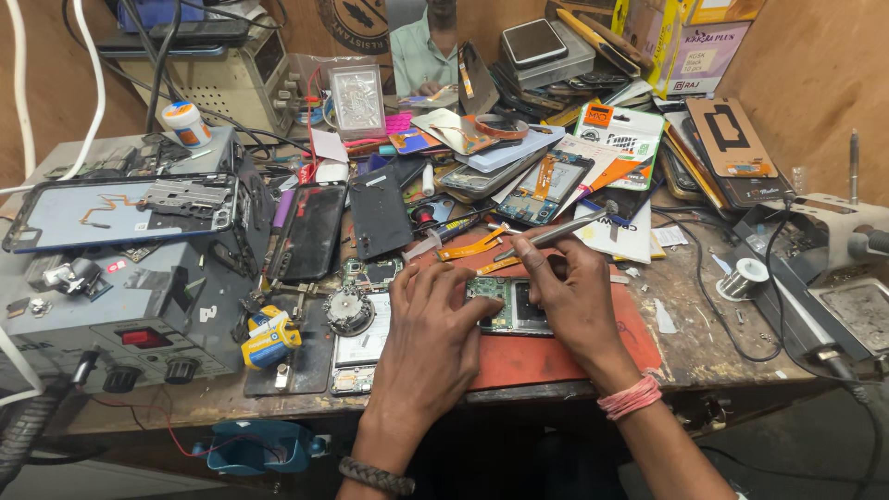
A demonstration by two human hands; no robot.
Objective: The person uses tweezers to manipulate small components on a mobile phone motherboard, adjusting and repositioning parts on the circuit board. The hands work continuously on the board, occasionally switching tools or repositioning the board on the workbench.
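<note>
Head view showed the left hand (428, 326) pressing flat, fingers spread, on the phone circuit board (507, 306) lying on the red mat (556, 356), while the right hand (569, 292) pinched tweezers (556, 231) whose tip, I judged, could slip and scratch it.

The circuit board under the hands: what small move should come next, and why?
Probably lower the tweezers tip onto the board. The right hand holds them raised, pointing away from the board, while the left hand already pins the board's left edge on the red mat. The board looks steadied, yet the tool does not touch it.
</note>
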